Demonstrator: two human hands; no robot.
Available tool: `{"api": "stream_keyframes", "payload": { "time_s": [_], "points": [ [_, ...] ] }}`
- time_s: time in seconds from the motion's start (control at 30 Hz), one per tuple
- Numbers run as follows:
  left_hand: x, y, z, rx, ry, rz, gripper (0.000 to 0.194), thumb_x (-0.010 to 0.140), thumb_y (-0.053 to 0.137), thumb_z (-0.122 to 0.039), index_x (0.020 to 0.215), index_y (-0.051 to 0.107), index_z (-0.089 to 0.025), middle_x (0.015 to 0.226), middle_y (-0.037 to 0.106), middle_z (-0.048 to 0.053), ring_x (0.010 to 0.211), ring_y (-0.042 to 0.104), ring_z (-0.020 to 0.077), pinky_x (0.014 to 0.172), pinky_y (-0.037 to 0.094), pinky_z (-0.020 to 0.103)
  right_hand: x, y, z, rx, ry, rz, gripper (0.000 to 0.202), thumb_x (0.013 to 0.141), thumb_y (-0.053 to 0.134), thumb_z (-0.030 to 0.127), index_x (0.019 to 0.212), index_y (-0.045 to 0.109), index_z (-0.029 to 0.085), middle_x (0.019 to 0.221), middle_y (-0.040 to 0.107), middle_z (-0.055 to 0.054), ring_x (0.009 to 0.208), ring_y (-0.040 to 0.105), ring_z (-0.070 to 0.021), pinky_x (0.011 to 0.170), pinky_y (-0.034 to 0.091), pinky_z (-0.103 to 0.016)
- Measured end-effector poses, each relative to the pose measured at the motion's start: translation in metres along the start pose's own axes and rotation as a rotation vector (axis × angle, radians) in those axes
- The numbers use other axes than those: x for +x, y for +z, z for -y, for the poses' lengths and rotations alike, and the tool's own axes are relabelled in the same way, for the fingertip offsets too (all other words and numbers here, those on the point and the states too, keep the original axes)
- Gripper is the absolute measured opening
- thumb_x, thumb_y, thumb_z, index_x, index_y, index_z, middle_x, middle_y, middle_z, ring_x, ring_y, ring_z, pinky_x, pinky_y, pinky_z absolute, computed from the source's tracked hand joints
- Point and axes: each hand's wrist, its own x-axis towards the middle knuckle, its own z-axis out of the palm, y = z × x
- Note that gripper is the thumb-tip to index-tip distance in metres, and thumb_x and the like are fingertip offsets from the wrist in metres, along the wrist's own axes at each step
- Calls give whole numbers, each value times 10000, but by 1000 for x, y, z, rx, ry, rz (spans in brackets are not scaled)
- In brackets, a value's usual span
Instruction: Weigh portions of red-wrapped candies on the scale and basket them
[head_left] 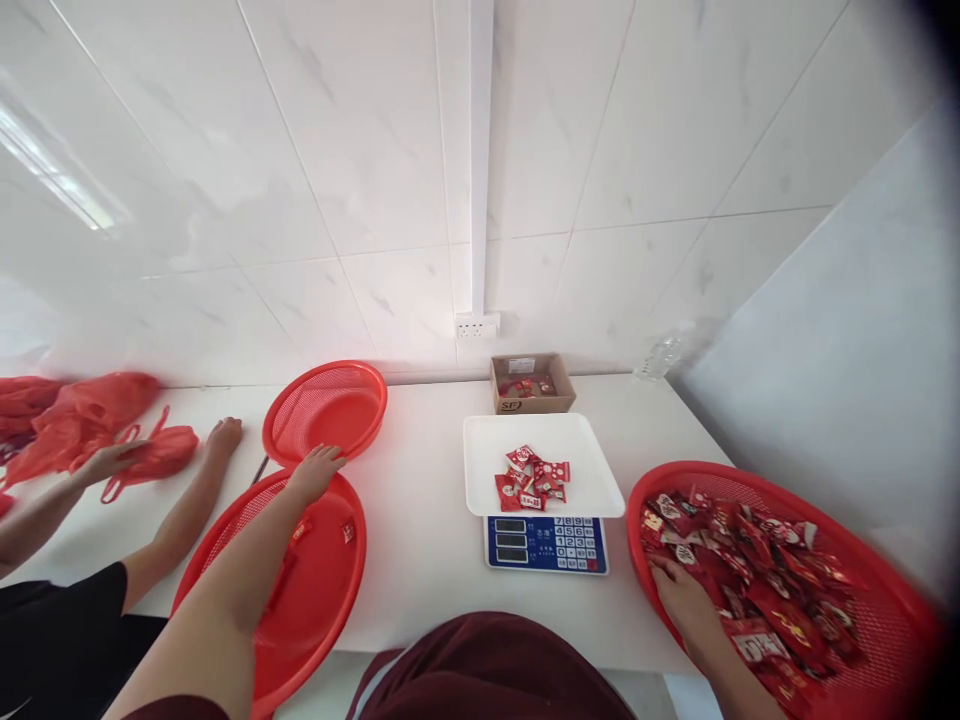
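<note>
My left hand [316,474] reaches over the far rim of a red plastic basket [330,625] holding a few small red packets. Its fingers are stretched out, close to the rim of a second red basket [364,378] behind. On the right, my right hand [684,598] lies just inside a large red basket [697,468] full of red snack packets [776,565]. Its fingertips are among the packets by the left rim, and their grip is hidden. Several red packets [531,478] sit on the white tray [487,445] of a blue digital scale [545,545] between my hands.
A small cardboard box [534,403] with red packets stands behind the scale. A clear plastic bottle or container [660,357] is near the right corner. At left, another person's hands [225,435] are beside a tied red bag [161,453] and more red bags [94,420].
</note>
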Motion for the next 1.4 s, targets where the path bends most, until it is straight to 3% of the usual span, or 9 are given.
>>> {"api": "stream_keyframes", "payload": {
  "time_s": [0.1, 0.23, 0.5, 0.57, 0.7, 0.87, 1.03, 1.17, 1.4],
  "points": [
    [7, 13, -22, -20, -94, -66, 512, 759, 333, 8, 1207, 502, -175, 1279, 518, 107, 1243, 412, 213, 1080, 222, 403, -2, -2, 6, 15, 94, 37, 287, 582, 446, 415, 711, 635, 241, 743, 704, -99, 738, 645, -298, 683, 478, -416],
    [21, 29, -53, -63, -174, -117, 539, 833, 372, -136, 1361, 284, -80, 1356, 399, 201, 1264, 364, 302, 1029, 258, 477, -2, -2, 8, 4, 78, 45, 302, 578, 437, 421, 713, 626, 228, 803, 702, -123, 791, 638, -314, 725, 472, -432],
    [18, 44, -104, -176, 60, -3, 743, 695, 330, 75, 1345, 383, -282, 1419, 357, 29, 1260, 380, 199, 990, 357, 332, -2, -2, 4, -49, 40, 67, 340, 645, 406, 395, 824, 623, 203, 885, 692, -134, 836, 634, -304, 756, 478, -430],
    [10, 48, -114, -187, 108, 19, 766, 683, 318, 87, 1347, 381, -289, 1421, 357, 16, 1263, 373, 197, 995, 356, 338, -3, -3, 11, -116, -42, 24, 379, 668, 394, 372, 895, 616, 165, 960, 669, -165, 901, 611, -315, 809, 459, -451],
    [-8, 55, -128, -205, 183, 47, 777, 685, 293, 86, 1352, 371, -305, 1408, 380, -7, 1264, 369, 196, 1034, 318, 375, -6, 1, 48, -236, -415, -131, 411, 737, 376, 328, 1021, 589, 121, 1065, 607, -182, 1066, 516, -298, 941, 379, -445],
    [-36, 65, -141, -206, 233, 1, 657, 771, 341, -1, 1364, 343, -283, 1375, 425, 28, 1277, 358, 190, 1103, 172, 415, -4, 33, 112, -301, -660, -45, 406, 808, 417, 344, 1162, 545, 194, 1240, 507, -121, 1172, 436, -262, 986, 346, -426],
    [-71, 73, -132, -44, 8, -70, 737, 754, 550, -155, 1407, 226, -262, 1486, 200, 117, 1366, 122, 308, 1068, 114, 547, 4, 65, 148, -457, -698, 156, 464, 798, 493, 316, 1253, 495, 226, 1390, 383, -94, 1305, 264, -316, 998, 316, -452],
    [-91, 77, -106, 63, -283, -42, 817, 741, 543, -102, 1431, 128, -241, 1485, 112, 207, 1358, 65, 374, 988, 238, 601, 12, 76, 149, -567, -620, 221, 477, 804, 494, 300, 1273, 481, 218, 1394, 382, -121, 1295, 269, -353, 954, 346, -471],
    [-79, 72, -62, -34, -306, -40, 840, 692, 413, 58, 1434, 142, -226, 1475, 168, 190, 1359, 66, 358, 976, 353, 475, 25, 74, 138, -530, -626, 231, 427, 826, 433, 222, 1248, 494, 195, 1267, 489, -128, 1147, 466, -261, 900, 396, -351]
  ]
}}
